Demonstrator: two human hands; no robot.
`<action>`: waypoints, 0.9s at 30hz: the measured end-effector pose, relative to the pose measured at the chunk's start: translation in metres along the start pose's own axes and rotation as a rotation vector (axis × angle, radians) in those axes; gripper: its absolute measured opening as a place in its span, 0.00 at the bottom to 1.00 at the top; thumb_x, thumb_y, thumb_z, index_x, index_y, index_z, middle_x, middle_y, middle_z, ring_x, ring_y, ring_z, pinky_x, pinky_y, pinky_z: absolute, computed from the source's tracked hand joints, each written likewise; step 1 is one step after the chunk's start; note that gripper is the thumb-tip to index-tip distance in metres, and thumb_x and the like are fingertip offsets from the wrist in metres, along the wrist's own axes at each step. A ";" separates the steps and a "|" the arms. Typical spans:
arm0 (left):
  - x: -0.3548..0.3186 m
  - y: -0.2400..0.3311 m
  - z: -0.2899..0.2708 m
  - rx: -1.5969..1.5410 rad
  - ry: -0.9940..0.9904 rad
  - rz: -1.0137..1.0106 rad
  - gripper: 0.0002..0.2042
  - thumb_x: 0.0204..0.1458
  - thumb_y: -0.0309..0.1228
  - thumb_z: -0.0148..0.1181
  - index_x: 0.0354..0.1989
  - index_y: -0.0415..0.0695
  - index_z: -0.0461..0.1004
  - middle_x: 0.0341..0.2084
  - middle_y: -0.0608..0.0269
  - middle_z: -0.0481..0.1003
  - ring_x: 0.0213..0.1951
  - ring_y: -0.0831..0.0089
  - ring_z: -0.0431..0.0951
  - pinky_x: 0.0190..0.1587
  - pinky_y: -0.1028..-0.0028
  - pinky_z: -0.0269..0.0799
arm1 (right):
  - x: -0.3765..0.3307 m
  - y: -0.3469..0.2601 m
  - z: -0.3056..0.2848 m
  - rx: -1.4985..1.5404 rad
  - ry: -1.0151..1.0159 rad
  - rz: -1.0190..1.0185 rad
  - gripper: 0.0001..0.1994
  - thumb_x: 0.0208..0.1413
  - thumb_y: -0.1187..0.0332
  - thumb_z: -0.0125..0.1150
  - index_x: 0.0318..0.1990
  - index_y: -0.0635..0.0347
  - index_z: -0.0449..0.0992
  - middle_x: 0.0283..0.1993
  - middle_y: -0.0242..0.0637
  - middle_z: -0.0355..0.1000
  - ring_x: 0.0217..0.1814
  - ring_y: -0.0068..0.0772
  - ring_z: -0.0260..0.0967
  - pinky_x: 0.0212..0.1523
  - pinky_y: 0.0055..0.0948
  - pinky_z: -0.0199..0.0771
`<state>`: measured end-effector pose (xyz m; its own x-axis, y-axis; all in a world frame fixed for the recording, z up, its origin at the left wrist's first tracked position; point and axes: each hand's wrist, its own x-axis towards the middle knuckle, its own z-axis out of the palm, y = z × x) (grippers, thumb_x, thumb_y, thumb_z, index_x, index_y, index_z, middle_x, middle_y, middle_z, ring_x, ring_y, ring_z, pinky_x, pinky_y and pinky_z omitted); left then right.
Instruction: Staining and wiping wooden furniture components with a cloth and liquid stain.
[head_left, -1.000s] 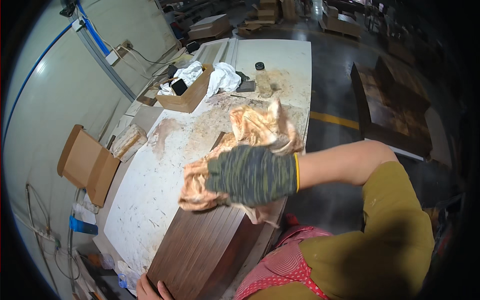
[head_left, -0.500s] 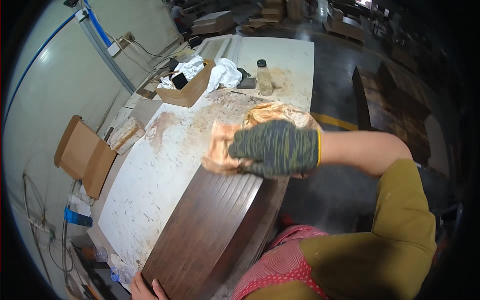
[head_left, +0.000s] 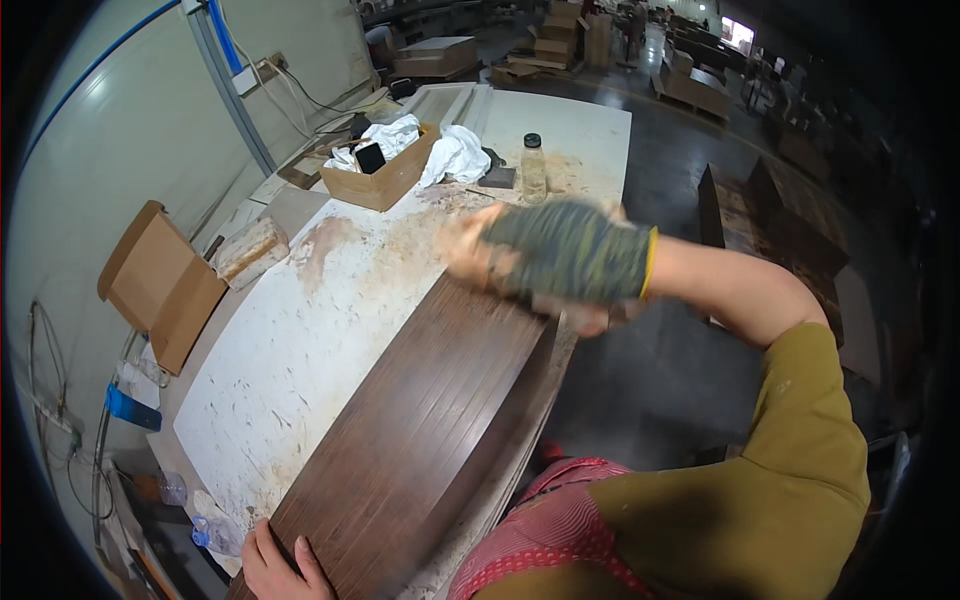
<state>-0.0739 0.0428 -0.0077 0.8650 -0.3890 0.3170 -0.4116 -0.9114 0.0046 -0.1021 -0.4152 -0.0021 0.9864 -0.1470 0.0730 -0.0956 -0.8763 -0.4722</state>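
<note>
The bare left hand (head_left: 280, 565) grips the near end of a dark wooden board (head_left: 420, 440), fingers curled over its edge. The board lies along the white table (head_left: 300, 340). At its far end, the gloved right hand (head_left: 560, 255) presses a blurred cloth (head_left: 470, 250), fingers closed on it.

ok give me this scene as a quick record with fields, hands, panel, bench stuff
right hand: gloved right hand, blurred, over the far end of the dark wood panel; contact unclear
left hand: bare left hand on the panel's near end
surface: stained white workbench
behind: cardboard box with white rags, small bottle
left edge: open cardboard box
</note>
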 end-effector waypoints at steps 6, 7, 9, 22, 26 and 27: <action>-0.001 -0.004 0.003 -0.001 0.023 0.003 0.22 0.58 0.44 0.49 0.49 0.35 0.70 0.43 0.42 0.72 0.45 0.47 0.71 0.49 0.58 0.66 | 0.011 -0.010 -0.003 -0.302 -0.037 -0.058 0.19 0.51 0.59 0.57 0.48 0.59 0.71 0.45 0.46 0.73 0.50 0.37 0.71 0.52 0.33 0.69; 0.000 -0.005 0.004 0.011 0.027 0.010 0.22 0.58 0.43 0.49 0.49 0.35 0.70 0.43 0.42 0.72 0.45 0.47 0.71 0.49 0.58 0.66 | 0.011 -0.019 -0.009 -0.305 -0.037 -0.064 0.19 0.51 0.59 0.57 0.48 0.59 0.71 0.45 0.46 0.73 0.50 0.37 0.71 0.52 0.33 0.69; 0.002 -0.004 0.005 0.008 0.022 -0.003 0.22 0.58 0.43 0.50 0.49 0.35 0.70 0.43 0.41 0.72 0.45 0.47 0.71 0.49 0.58 0.66 | 0.011 -0.044 -0.028 0.010 -0.157 0.152 0.22 0.52 0.59 0.54 0.54 0.56 0.68 0.44 0.45 0.74 0.50 0.41 0.72 0.50 0.37 0.70; 0.007 -0.005 0.006 -0.003 0.018 0.012 0.23 0.59 0.44 0.48 0.50 0.35 0.70 0.43 0.41 0.72 0.45 0.45 0.71 0.49 0.58 0.65 | 0.024 0.055 -0.020 -0.313 -0.133 0.112 0.26 0.55 0.58 0.49 0.61 0.56 0.61 0.61 0.42 0.63 0.63 0.39 0.61 0.61 0.34 0.65; 0.009 -0.006 0.008 0.019 0.035 0.011 0.23 0.59 0.44 0.48 0.50 0.35 0.70 0.43 0.40 0.72 0.45 0.46 0.71 0.48 0.58 0.65 | -0.019 -0.006 0.011 1.302 -0.112 -0.191 0.20 0.60 0.57 0.49 0.56 0.58 0.70 0.65 0.42 0.59 0.58 0.37 0.67 0.59 0.29 0.67; 0.011 -0.009 0.009 -0.001 0.041 0.012 0.23 0.59 0.44 0.48 0.50 0.35 0.70 0.43 0.40 0.72 0.45 0.46 0.71 0.48 0.58 0.65 | -0.024 -0.008 0.012 1.310 -0.103 -0.185 0.20 0.60 0.57 0.49 0.56 0.58 0.70 0.65 0.42 0.59 0.58 0.37 0.67 0.59 0.29 0.67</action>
<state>-0.0582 0.0458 -0.0129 0.8474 -0.3944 0.3554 -0.4223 -0.9064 0.0012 -0.1231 -0.3987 -0.0108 0.9820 0.0117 0.1885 0.1816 0.2165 -0.9592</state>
